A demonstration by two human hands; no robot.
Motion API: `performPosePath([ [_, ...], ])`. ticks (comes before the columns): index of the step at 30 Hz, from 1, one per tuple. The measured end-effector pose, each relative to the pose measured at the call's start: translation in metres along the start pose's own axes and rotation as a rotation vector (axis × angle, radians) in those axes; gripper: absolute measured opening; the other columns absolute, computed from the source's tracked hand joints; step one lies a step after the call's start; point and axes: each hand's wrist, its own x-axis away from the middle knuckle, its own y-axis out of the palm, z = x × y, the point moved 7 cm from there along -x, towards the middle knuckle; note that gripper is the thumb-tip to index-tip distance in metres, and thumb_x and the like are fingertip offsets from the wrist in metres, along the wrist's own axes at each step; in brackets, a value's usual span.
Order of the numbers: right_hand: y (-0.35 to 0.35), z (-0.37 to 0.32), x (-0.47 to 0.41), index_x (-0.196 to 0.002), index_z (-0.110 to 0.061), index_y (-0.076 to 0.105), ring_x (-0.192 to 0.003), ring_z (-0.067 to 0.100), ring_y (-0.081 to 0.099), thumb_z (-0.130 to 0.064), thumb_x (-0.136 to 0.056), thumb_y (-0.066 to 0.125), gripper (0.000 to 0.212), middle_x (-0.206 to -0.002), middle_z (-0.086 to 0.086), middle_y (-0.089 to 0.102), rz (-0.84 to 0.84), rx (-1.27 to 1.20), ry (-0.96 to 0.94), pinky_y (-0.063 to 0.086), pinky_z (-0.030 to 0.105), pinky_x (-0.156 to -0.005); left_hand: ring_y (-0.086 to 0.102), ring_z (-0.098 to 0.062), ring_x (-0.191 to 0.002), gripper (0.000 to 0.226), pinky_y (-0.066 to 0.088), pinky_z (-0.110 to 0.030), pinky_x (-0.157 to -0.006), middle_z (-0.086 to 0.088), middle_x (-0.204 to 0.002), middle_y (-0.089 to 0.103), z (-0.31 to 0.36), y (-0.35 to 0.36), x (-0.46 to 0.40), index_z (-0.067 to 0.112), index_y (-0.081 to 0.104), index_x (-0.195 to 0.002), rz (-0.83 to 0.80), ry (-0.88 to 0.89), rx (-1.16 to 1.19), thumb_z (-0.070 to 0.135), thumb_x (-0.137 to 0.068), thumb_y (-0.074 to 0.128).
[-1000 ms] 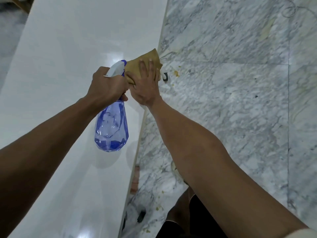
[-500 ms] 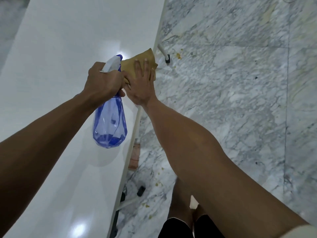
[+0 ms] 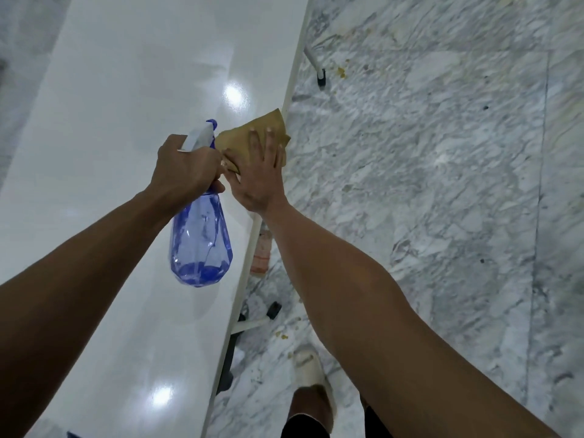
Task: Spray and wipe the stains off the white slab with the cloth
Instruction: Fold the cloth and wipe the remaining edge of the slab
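The marble floor point(image 3: 426, 216), grey-veined and speckled with small yellowish crumbs, fills the right side of the view. Beside it the white slab point(image 3: 126, 121) runs as a long glossy band from the lower left to the upper middle, its long axis leaning slightly to the right as it recedes, with two bright light reflections on its surface and its right edge forming a straight pale line. Thin white legs with dark feet point(image 3: 320, 79) show under that edge, far and near. The blue spray bottle point(image 3: 200, 245) hangs above the slab with its long axis close to vertical, clear body down with a little liquid pooled at the bottom, white trigger head and blue nozzle up, the nozzle pointing away toward the far end of the slab. The left hand point(image 3: 186, 167) is wrapped around the bottle's neck with fingers curled on the trigger head. Just to its right, touching it, the right hand point(image 3: 260, 172) lies flat with straight, spread fingers pressing the tan cloth point(image 3: 249, 135) onto the slab at its right edge; the cloth's far corner points up along that edge. A light-coloured shoe point(image 3: 311, 374) stands on the floor below.
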Motion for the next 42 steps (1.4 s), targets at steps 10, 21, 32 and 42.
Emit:
performPosePath([
  [10,0.027,-0.047,0.115,-0.151,-0.033,0.042,-0.153,0.035,-0.005,-0.064,-0.096,0.023,0.066,-0.166,0.007,0.017,-0.026,0.008,0.067,-0.001,0.052,-0.121,0.069,-0.021,-0.057,0.046,0.058,-0.026,-0.053,-0.022,-0.103,0.073,-0.095,-0.021,0.081,-0.001,0.063,-0.118,-0.02,0.002,-0.016,0.01,-0.073,0.057],
  [21,0.041,-0.119,0.272,-0.141,-0.035,0.054,-0.152,0.039,0.011,-0.056,-0.098,0.04,0.051,-0.16,0.012,0.033,0.059,-0.036,0.064,0.015,0.055,-0.12,0.072,-0.039,-0.076,0.047,0.065,-0.042,-0.07,-0.028,-0.106,0.07,-0.199,-0.049,0.185,-0.003,0.065,-0.111,-0.043,0.018,-0.059,0.012,-0.068,0.057],
  [32,0.045,-0.158,0.363,-0.137,-0.037,0.059,-0.153,0.039,0.002,-0.051,-0.1,0.042,0.042,-0.162,0.013,0.026,0.026,-0.119,0.054,0.009,0.056,-0.122,0.068,-0.032,-0.064,0.044,0.065,-0.05,-0.079,-0.031,-0.103,0.071,-0.251,-0.068,0.261,-0.007,0.066,-0.108,-0.006,0.0,-0.014,0.01,-0.069,0.054],
  [42,0.064,-0.2,0.463,-0.137,-0.038,0.058,-0.152,0.039,-0.006,-0.049,-0.101,0.041,0.042,-0.164,0.013,0.019,-0.022,-0.155,0.051,0.007,0.055,-0.122,0.067,-0.018,-0.057,0.025,0.061,-0.029,-0.054,-0.029,-0.106,0.069,-0.341,-0.074,0.342,0.0,0.062,-0.101,0.007,0.027,-0.011,-0.003,-0.077,0.056],
])
